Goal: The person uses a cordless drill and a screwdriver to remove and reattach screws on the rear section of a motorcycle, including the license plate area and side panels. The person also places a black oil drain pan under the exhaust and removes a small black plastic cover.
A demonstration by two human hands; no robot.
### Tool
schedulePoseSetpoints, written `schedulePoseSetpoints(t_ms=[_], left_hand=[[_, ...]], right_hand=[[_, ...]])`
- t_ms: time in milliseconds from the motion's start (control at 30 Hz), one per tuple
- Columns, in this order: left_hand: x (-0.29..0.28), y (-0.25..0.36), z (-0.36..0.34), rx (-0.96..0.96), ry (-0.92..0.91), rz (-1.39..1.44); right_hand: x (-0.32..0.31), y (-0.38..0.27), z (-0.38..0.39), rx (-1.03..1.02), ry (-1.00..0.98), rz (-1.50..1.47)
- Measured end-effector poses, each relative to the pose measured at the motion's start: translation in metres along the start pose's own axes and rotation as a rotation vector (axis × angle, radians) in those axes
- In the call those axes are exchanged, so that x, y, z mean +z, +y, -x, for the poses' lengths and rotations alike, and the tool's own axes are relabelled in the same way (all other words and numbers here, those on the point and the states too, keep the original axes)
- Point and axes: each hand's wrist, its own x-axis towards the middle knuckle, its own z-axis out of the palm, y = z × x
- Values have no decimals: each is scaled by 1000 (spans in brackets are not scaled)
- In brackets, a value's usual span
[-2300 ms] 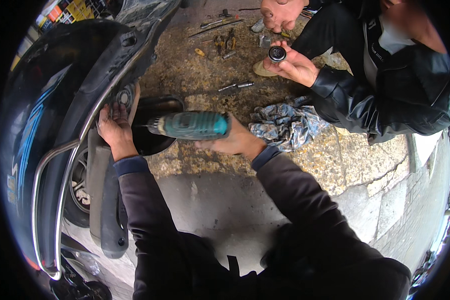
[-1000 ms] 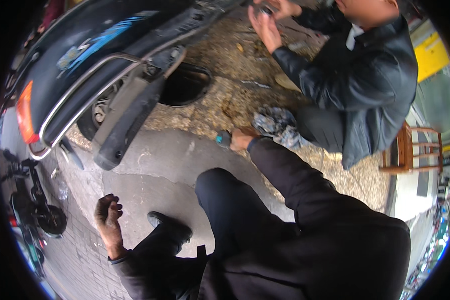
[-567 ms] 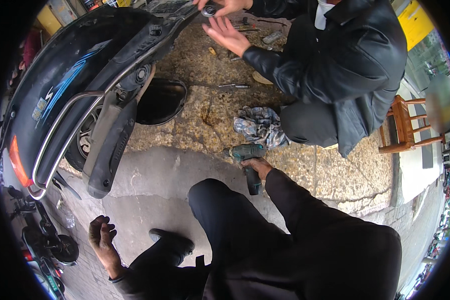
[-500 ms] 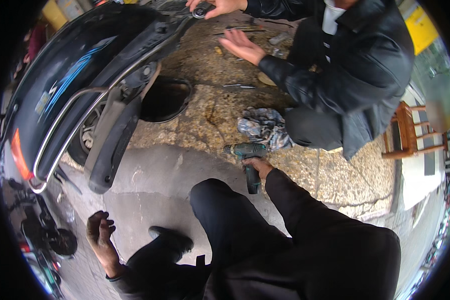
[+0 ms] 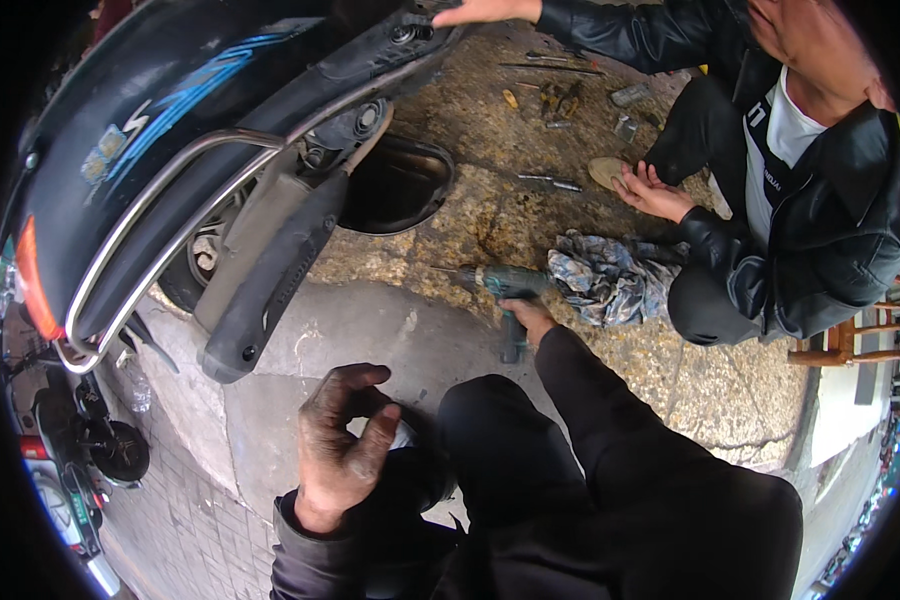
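My right hand (image 5: 532,316) grips a green and black cordless drill (image 5: 511,284) by its handle. A thin bit sticks out of its chuck toward the left, over the stained ground. My left hand (image 5: 346,446) is raised above my lap, holding nothing, its fingers loosely curved and the thumb apart. A black scooter (image 5: 170,110) with blue stripes fills the upper left. Its exhaust muffler (image 5: 270,290) slants down past the rear wheel, and a chrome rail (image 5: 232,205) runs along its side. A black oil pan (image 5: 425,205) lies beneath it. Just right of the drill lies a crumpled patterned cloth (image 5: 620,280).
Across from me a person in a black jacket (image 5: 820,270) crouches, one hand (image 5: 485,12) at the scooter and the other palm up. Pliers (image 5: 560,100), a pen-like metal tool (image 5: 550,183) and small parts lie on the ground. A wooden chair (image 5: 845,340) stands at right.
My left hand has come right and up toward the middle. The drill has moved slightly right and up, with a bit now showing. The other person's lower hand has moved down and right.
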Motion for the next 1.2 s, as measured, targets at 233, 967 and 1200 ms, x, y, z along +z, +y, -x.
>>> schedulePoseSetpoints(t_ms=[233, 967, 1200], left_hand=[[12, -44, -58, -28, -138, -72], [-56, 116, -192, -176, 130, 172], [-22, 101, -251, -220, 10, -408]], right_hand=[[-23, -99, 23, -552, -54, 978], [-104, -327, 255, -513, -14, 959], [-221, -401, 86, -101, 105, 538]])
